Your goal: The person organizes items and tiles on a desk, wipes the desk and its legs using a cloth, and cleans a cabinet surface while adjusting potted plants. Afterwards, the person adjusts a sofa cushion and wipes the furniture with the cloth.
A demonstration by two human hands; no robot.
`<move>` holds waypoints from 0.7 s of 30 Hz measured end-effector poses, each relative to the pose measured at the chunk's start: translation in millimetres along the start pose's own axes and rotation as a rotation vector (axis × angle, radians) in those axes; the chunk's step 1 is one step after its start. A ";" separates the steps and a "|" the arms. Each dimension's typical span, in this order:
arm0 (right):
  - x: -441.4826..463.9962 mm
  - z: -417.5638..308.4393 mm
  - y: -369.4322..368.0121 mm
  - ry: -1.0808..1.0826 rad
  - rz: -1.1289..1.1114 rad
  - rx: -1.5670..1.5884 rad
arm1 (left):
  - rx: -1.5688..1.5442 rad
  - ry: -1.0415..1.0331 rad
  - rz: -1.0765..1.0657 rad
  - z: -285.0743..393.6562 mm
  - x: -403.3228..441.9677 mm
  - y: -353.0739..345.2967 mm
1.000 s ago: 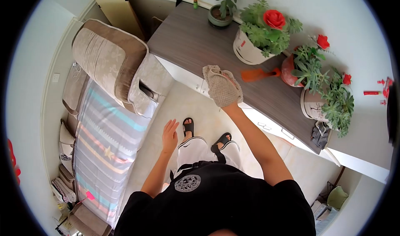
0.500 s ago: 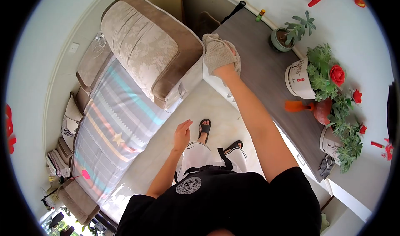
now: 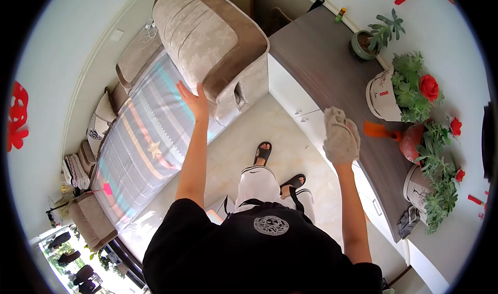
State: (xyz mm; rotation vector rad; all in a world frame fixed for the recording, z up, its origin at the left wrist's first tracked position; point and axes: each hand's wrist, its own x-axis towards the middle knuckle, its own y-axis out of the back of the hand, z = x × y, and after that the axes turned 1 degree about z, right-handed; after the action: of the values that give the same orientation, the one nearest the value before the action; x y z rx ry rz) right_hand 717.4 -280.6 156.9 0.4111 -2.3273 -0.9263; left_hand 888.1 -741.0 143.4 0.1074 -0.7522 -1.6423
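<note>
My right hand (image 3: 343, 164) is closed on a beige, textured cloth (image 3: 340, 138) that covers most of its fingers. It hovers at the front edge of the dark grey cabinet top (image 3: 321, 60); I cannot tell whether the cloth touches it. My left hand (image 3: 195, 101) is raised with fingers spread, holding nothing. In view it overlaps the striped cover (image 3: 150, 123) and lies close to the beige sofa arm (image 3: 207, 40).
Along the wall side of the cabinet top stand a small green pot (image 3: 364, 46), white planters (image 3: 384, 94) with succulents and red roses, and an orange-handled red object (image 3: 410, 141). A little green bottle (image 3: 340, 15) is at the far end. Pale floor (image 3: 290, 123) lies between sofa and cabinet.
My right hand has drawn the cloth back from the cabinet's far end toward my body. My left hand has risen forward, its fingers spreading. The view has shifted slightly.
</note>
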 end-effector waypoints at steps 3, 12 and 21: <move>-76.0 40.3 66.3 -0.213 -0.097 -0.054 | -0.038 0.232 0.278 -4.9 72.1 7.2; -109.6 23.8 161.5 -0.107 -0.429 -0.827 | -0.016 -0.893 -0.861 122.9 -181.5 -81.9; -39.8 -40.8 123.8 -0.337 -0.268 -0.852 | -0.159 -0.055 0.313 56.4 154.6 58.1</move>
State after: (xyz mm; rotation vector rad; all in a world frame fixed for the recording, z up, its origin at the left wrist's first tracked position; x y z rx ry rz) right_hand 766.0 -195.0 251.0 0.2077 -1.9153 -2.1131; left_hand 875.2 -860.3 270.2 -0.1626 -0.6412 -1.4036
